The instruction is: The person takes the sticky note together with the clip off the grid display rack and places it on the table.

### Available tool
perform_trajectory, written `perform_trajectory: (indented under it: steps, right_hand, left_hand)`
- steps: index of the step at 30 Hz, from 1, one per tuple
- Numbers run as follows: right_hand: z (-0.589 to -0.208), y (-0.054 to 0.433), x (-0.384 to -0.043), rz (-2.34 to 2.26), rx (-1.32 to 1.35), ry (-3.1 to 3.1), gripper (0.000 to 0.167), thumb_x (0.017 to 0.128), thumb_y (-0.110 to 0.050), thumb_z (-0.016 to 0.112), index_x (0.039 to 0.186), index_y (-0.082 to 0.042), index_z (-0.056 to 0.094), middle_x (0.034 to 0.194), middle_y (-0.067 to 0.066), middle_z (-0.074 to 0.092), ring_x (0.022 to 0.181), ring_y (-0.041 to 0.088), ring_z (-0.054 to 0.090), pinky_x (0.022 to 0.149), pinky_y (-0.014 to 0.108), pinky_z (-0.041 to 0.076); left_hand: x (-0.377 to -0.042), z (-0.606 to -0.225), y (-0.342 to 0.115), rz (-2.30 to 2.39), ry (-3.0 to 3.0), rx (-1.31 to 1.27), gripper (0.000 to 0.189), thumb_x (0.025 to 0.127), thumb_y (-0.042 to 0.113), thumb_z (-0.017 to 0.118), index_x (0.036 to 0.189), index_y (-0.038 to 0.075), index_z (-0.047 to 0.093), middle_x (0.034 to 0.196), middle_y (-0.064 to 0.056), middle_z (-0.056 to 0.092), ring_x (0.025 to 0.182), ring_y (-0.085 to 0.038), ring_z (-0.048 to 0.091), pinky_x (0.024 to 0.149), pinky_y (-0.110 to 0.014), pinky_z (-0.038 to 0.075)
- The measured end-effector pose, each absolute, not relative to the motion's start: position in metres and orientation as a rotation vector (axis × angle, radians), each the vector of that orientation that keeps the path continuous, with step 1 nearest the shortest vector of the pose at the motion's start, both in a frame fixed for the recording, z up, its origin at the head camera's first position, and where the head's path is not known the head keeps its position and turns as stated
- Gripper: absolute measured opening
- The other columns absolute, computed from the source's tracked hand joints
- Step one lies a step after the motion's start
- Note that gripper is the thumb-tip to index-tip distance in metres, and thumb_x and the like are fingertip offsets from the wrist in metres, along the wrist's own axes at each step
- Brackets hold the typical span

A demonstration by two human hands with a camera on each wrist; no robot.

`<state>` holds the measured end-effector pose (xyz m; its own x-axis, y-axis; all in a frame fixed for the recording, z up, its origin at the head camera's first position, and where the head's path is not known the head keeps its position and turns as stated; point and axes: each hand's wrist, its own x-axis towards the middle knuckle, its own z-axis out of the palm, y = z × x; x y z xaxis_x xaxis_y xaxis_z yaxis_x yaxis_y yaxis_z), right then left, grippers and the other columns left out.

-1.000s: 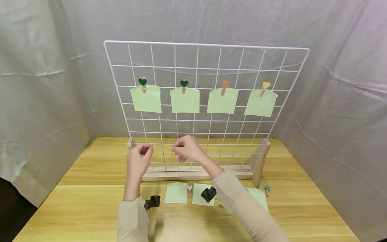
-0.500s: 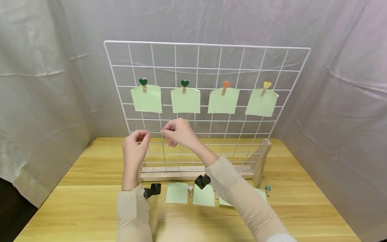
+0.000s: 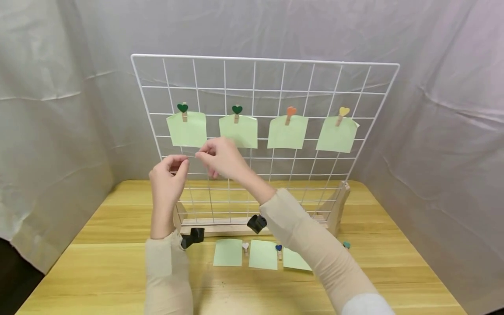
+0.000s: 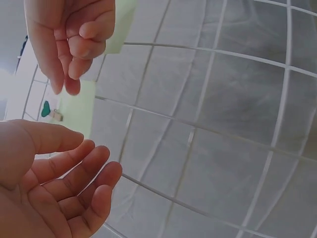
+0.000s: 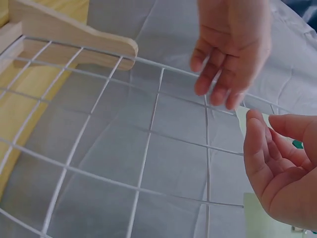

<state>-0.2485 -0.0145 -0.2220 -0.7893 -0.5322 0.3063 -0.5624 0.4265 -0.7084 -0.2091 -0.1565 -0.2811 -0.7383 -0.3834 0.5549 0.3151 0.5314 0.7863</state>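
Note:
In the head view my left hand (image 3: pixel 167 179) is raised before the lower left of a white wire grid (image 3: pixel 271 175), fingers loosely bent and nothing between them. To its right is my right hand (image 3: pixel 226 159), thumb and forefinger close together, with nothing visible in them. Its knuckles overlap the lower edge of a pale green note (image 3: pixel 246 133) hung by a clothespin with a dark green heart (image 3: pixel 237 110). Just above the hands hangs another green note (image 3: pixel 188 131) on a similar clothespin (image 3: pixel 183 108). The left wrist view shows the fingertips of both hands apart, facing each other.
Farther right hang notes under an orange-heart clothespin (image 3: pixel 291 111) and a yellow-heart clothespin (image 3: pixel 344 112). On the wooden table (image 3: pixel 110 262) lie several green notes (image 3: pixel 228 253), with clothespins bearing white (image 3: pixel 246 246), blue (image 3: pixel 278 248) and teal (image 3: pixel 346 245) hearts. Wooden feet (image 3: pixel 338 210) support the grid.
Both hands have risen and shifted left, from near the grid's base to just below the hanging notes. The right forearm uncovers the blue-heart clothespin on the table.

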Motion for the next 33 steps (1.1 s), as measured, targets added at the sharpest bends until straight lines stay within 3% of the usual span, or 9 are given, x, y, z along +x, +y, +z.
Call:
perform_trajectory:
  steps: [6, 12, 16, 23, 29, 33]
  right_hand:
    - [-0.213, -0.021, -0.250, 1.270, 1.000, -2.599, 0.020, 0.097, -0.013, 0.057, 0.105, -0.001, 0.070, 0.062, 0.002, 0.060, 0.046, 0.015, 0.056, 0.049, 0.019, 0.047]
    - [-0.203, -0.024, -0.254, 1.309, 0.995, -2.534, 0.019, 0.097, -0.013, 0.057, 0.103, 0.001, 0.068, 0.060, 0.000, 0.056, 0.045, 0.013, 0.054, 0.049, 0.019, 0.047]
    - [-0.196, -0.024, -0.253, 1.332, 0.997, -2.431, 0.017, 0.097, -0.011, 0.056, 0.101, 0.001, 0.068, 0.059, 0.001, 0.053, 0.044, 0.010, 0.050, 0.047, 0.018, 0.041]
    - [-0.181, -0.027, -0.256, 1.219, 0.993, -2.341, 0.022, 0.098, -0.013, 0.056, 0.110, 0.001, 0.066, 0.065, 0.014, 0.064, 0.042, 0.007, 0.050, 0.043, 0.015, 0.035]
    - [-0.171, -0.029, -0.261, 1.270, 0.956, -2.350, 0.030, 0.097, -0.016, 0.057, 0.123, 0.000, 0.062, 0.066, 0.015, 0.066, 0.043, 0.015, 0.054, 0.042, 0.017, 0.037]
    - [-0.167, -0.034, -0.262, 1.316, 0.955, -2.393, 0.036, 0.098, -0.019, 0.057, 0.130, -0.002, 0.058, 0.069, 0.015, 0.067, 0.042, 0.015, 0.055, 0.043, 0.021, 0.044]
  left_hand:
    - [-0.209, -0.270, -0.159, -1.260, -1.986, 0.072, 0.020, 0.093, 0.007, 0.058, 0.100, -0.007, 0.070, 0.093, -0.027, 0.069, 0.065, 0.016, 0.045, 0.064, -0.003, 0.040]
    - [-0.207, -0.261, -0.163, -1.272, -1.947, 0.090, 0.021, 0.094, 0.009, 0.058, 0.102, -0.007, 0.070, 0.097, -0.025, 0.070, 0.067, 0.015, 0.047, 0.065, -0.005, 0.040]
    - [-0.210, -0.255, -0.164, -1.269, -1.917, 0.080, 0.023, 0.094, 0.009, 0.057, 0.103, -0.008, 0.069, 0.097, -0.025, 0.070, 0.068, 0.015, 0.047, 0.066, -0.006, 0.040]
    - [-0.216, -0.245, -0.165, -1.263, -1.871, 0.116, 0.022, 0.092, 0.009, 0.058, 0.101, -0.008, 0.070, 0.101, -0.022, 0.068, 0.072, 0.014, 0.046, 0.068, -0.009, 0.040]
    - [-0.219, -0.242, -0.165, -1.275, -1.868, 0.148, 0.023, 0.091, 0.009, 0.057, 0.102, -0.007, 0.070, 0.107, -0.020, 0.066, 0.081, 0.007, 0.048, 0.071, -0.010, 0.040]
    - [-0.220, -0.241, -0.167, -1.286, -1.868, 0.159, 0.023, 0.091, 0.008, 0.057, 0.104, -0.006, 0.070, 0.109, -0.019, 0.066, 0.086, 0.003, 0.054, 0.072, -0.011, 0.041]
